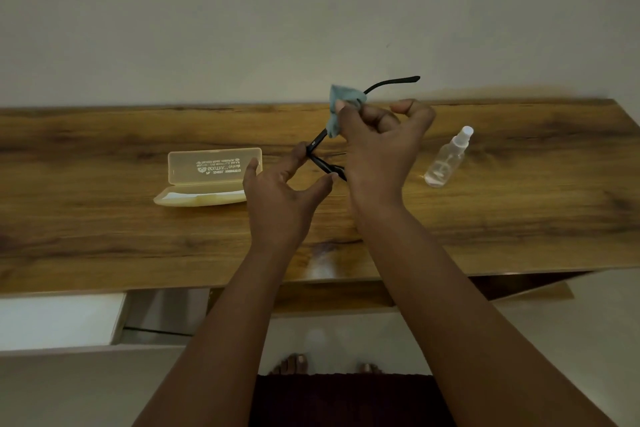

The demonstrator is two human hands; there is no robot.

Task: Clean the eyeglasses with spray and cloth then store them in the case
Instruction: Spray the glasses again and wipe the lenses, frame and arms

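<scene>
So the black glasses (320,152) are held up in the air over the wooden table (104,225), pretty much dead center of the view. The frame is pinched by the left hand (277,198) between thumb and forefinger, with the other fingers loosely spread. A small blue-grey cloth (337,107) is squeezed against the glasses by the fingertips of the right hand (377,152), at about 12 o'clock from the left hand; the pinky side of that hand is curled open and nothing else is held by it. One arm of the glasses is stuck out toward 1 o'clock, past the cloth.

The yellowish see-through case (211,177) is laid open on the table at 9 o'clock from the hands, just behind the left hand. The clear spray bottle (448,158) is stood at 3 o'clock, apart from the right hand, tilted a bit in the wide-angle view.
</scene>
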